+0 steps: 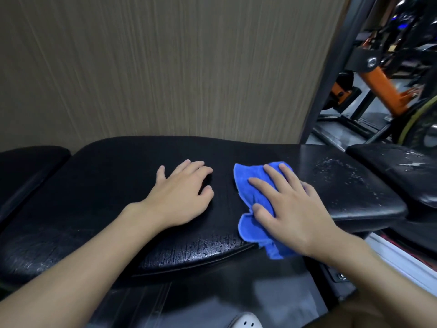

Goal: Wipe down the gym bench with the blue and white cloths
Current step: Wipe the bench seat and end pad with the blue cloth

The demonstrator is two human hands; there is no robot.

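Pressing down on the blue cloth [246, 178], the right hand [290, 209] is seen laid flat, its fingers straight and spread; the cloth is not gripped but pinned under palm, fingers and thumb; the cloth is found crumpled on the right-of-centre part of the black padded counter [106, 185], one end lying towards the far edge and the other hanging slightly over the near edge below the wrist; the left hand [182, 195] is recorded palm-down on bare upholstery just beside the cloth, apart from it, its fingers loosely bent and released, with nothing held; both forearms are noted as bare and reaching in from the bottom of the view; the counter's near edge [201, 249] is observed to be cracked and worn, with a glossy broken texture; white flecks [343, 171] are noted scattered over the counter's right end, beyond the right hand; a separate black pad [28, 162] is seen adjoining at the left, and another black pad [397, 166], likewise marked with white flecks, is seen at the right; a ribbed beige wall panel [165, 67] is recorded directly behind the counter; orange-and-black gym equipment [387, 88] is visible at upper right, past a dark upright post [331, 79]; a white perforated shoe [246, 321] is partly seen at the bottom edge, on a dark floor.
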